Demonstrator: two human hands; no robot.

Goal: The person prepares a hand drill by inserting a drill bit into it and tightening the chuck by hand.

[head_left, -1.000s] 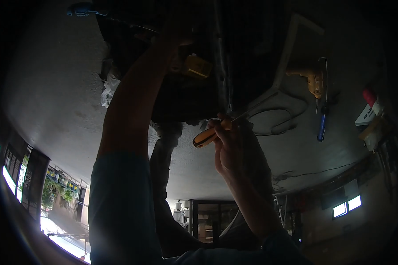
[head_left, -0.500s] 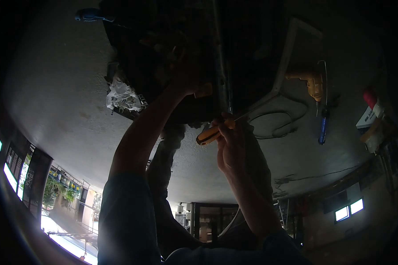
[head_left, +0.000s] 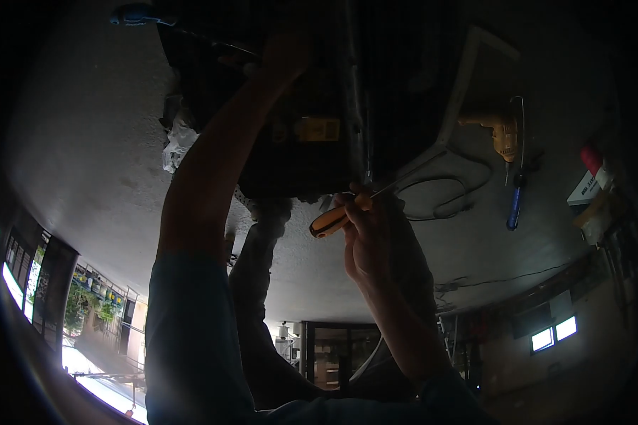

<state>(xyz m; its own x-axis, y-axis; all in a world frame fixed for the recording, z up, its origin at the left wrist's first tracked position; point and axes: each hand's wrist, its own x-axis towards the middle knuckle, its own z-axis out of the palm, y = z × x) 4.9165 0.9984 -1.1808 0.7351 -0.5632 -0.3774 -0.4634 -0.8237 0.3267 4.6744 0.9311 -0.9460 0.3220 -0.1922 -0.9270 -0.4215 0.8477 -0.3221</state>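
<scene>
Grey surface [head_left: 85, 142] behind; right hand [head_left: 372, 241] grips screwdriver [head_left: 331, 219]; yellow label [head_left: 317, 129] unreadable.

Your grey concrete floor [head_left: 85, 142] carries a dark unit [head_left: 290, 166], with a crumpled white wad [head_left: 177, 142] just beside its edge. A white frame [head_left: 461, 85] and a looped cable [head_left: 468, 191] lie near the unit. Further off, a yellow drill [head_left: 503, 134] and a blue-handled tool [head_left: 515, 202] lie close together.
</scene>
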